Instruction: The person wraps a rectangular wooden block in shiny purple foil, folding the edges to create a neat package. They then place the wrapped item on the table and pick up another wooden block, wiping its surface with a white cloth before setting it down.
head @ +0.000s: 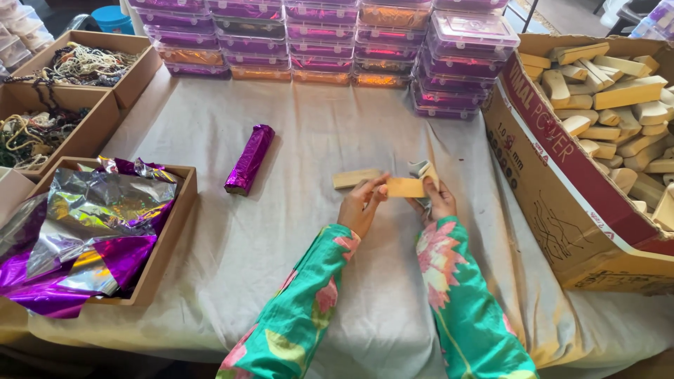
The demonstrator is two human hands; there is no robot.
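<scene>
Cloth-covered table [309, 140], wooden block [405, 187] pinched between left hand [361, 207] fingers and right hand [439, 200], perhaps with foil.

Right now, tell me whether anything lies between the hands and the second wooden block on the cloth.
Nothing visible does. The loose wooden block lies on bare cloth just beyond the left hand; the right hand shares another block with it.

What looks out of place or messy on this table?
Foil sheets spill crumpled over the front edge of their cardboard tray. The big box of wooden blocks lies tipped. Otherwise nothing stands out.
</scene>
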